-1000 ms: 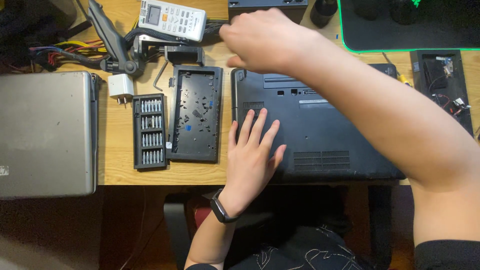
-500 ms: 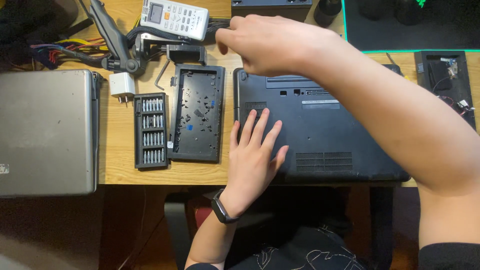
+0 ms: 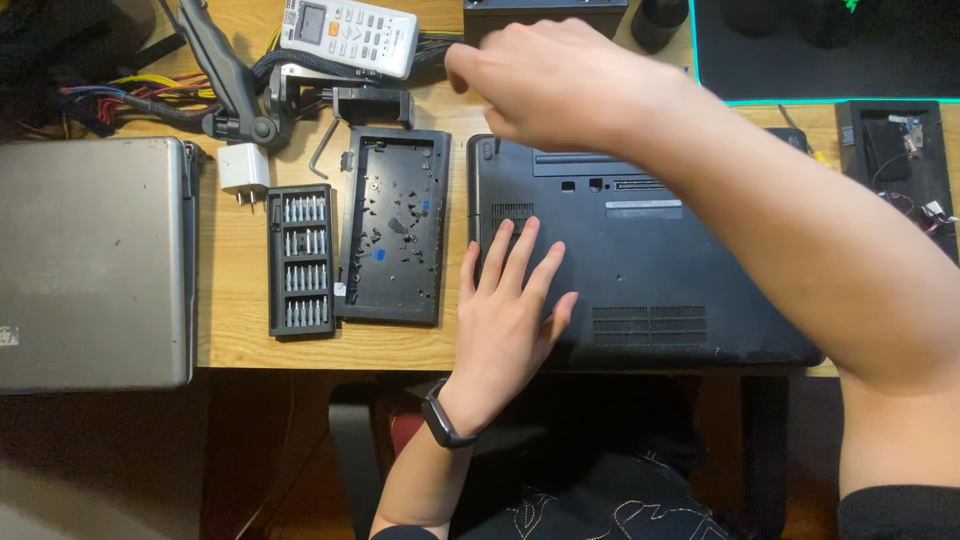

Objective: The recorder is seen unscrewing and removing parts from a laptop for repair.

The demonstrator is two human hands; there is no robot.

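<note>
Lying bottom-up on the wooden tabletop (image 3: 235, 335), the black laptop (image 3: 650, 270) is the thing both hands are on. The left hand (image 3: 505, 320) rests flat on its near left part, palm down and fingers spread, gripping nothing; a dark watch (image 3: 440, 415) sits on that wrist. The right hand (image 3: 545, 80) hovers over the laptop's far left corner with the fingers curled inward; whether they pinch anything cannot be told, since the fingertips are turned away from the camera.

Just left of the laptop lies a black plastic cover panel (image 3: 392, 225), inner side up, and touching that panel's left edge is an open case of screwdriver bits (image 3: 302, 262). Farther left of the laptop sits a closed silver laptop (image 3: 95, 265), with a small white charger plug (image 3: 243, 168) between it and the bit case. Beyond the laptop's far left corner lie a white remote control (image 3: 350, 35), a black clamp stand (image 3: 240, 95) and a bundle of coloured wires (image 3: 130, 95). To the laptop's right is an opened black device (image 3: 895, 160), and beyond the far right corner a dark mat with a teal edge (image 3: 830, 60).
</note>
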